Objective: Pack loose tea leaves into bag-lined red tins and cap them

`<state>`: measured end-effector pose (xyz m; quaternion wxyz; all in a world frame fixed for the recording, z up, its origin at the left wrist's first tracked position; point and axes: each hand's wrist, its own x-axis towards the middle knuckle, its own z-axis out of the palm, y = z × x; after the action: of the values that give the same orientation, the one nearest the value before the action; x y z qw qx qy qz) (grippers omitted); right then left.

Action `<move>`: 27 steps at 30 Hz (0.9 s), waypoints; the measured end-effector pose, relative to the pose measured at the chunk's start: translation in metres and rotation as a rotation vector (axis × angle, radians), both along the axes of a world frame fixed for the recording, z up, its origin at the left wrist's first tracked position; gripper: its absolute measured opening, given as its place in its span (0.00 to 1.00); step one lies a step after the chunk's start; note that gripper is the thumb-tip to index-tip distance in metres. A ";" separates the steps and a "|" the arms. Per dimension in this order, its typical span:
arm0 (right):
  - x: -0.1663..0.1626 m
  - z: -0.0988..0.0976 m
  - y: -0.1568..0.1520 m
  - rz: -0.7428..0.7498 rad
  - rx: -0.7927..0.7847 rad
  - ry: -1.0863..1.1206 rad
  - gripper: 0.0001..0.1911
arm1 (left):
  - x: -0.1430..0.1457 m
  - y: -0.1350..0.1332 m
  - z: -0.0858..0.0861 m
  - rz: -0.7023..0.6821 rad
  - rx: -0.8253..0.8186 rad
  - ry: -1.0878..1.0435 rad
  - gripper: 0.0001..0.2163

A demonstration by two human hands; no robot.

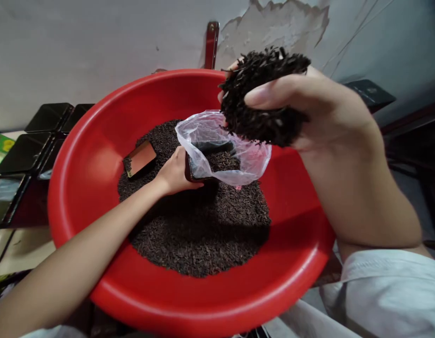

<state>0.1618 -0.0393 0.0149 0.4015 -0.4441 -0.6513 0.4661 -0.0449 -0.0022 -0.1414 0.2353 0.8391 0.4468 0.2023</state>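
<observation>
My right hand is raised, its fingers and thumb closed around a big clump of dark loose tea leaves. Just below and left of it, a clear plastic bag spreads its mouth over the rim of a dark tin. Some tea leaves lie inside the bag. My left hand grips the tin's left side, thumb along the near edge. The tin stands among loose tea in a wide red basin; its lower part is hidden in shadow.
A tin lid with an orange-brown face rests on the tea at the basin's left. Several dark tins crowd the surface left of the basin. Behind stands a wall with peeling paint. A dark box is at the right.
</observation>
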 end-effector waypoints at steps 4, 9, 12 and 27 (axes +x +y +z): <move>-0.001 -0.009 0.010 -0.057 0.113 0.177 0.13 | 0.000 0.000 -0.001 -0.006 0.001 -0.014 0.45; 0.001 -0.017 0.015 -0.082 0.329 0.052 0.16 | 0.000 -0.001 0.001 -0.014 0.009 -0.002 0.45; 0.004 -0.017 0.015 -0.077 0.430 -0.060 0.14 | 0.000 -0.002 0.001 -0.010 0.014 0.004 0.44; 0.008 -0.021 0.020 -0.084 0.618 -0.260 0.17 | 0.000 -0.003 0.002 -0.003 -0.016 -0.054 0.45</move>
<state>0.1697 -0.0197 -0.0061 0.4494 -0.3836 -0.7888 0.1693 -0.0452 -0.0056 -0.1397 0.2544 0.8321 0.4405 0.2210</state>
